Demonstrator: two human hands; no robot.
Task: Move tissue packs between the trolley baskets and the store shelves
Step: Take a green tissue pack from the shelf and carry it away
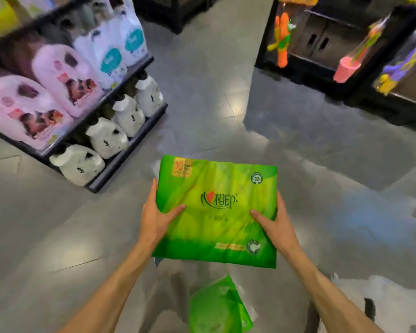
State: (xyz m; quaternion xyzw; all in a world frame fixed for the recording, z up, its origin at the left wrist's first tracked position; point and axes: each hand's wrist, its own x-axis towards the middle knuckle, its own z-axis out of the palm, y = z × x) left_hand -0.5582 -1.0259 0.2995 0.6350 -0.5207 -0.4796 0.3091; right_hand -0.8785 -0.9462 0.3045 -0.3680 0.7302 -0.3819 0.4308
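Hands clamp one green tissue pack (pixel 216 212) from both sides, held out flat over the grey floor (pixel 226 80), printed face up. Left hand (pixel 156 217) grips the left edge, thumb lying on top of the wrapper, fingers curled under out of sight. Right hand (pixel 274 222) mirrors it on the right edge, thumb on top. Hands well apart, the pack's width between them. Wrapper is thin glossy plastic film, creased and wrinkled, soft pillow shape, roughly rectangular, with dark logo characters in the middle, an orange label at the top left corner and a round badge at the top right.

Second green pack (pixel 219 306) sits lower, below the held one, near the bottom edge, same shiny film; it may be lying in a basket, but the area around it is smeared and I cannot tell what it rests on.

Shelf unit (pixel 130 145) at left, dark edges, two tiers. Upper tier holds large pink packs (pixel 60 78) and white packs with teal labels (pixel 113 54), all soft and bulging. Lower tier holds a row of whitish jugs (pixel 106 138) with handles, hard plastic look. Dark rack (pixel 322 58) at upper right with bright orange toys (pixel 282 37) and a pink cup (pixel 346 68) hanging, blurred. Floor is polished tile, reflective.
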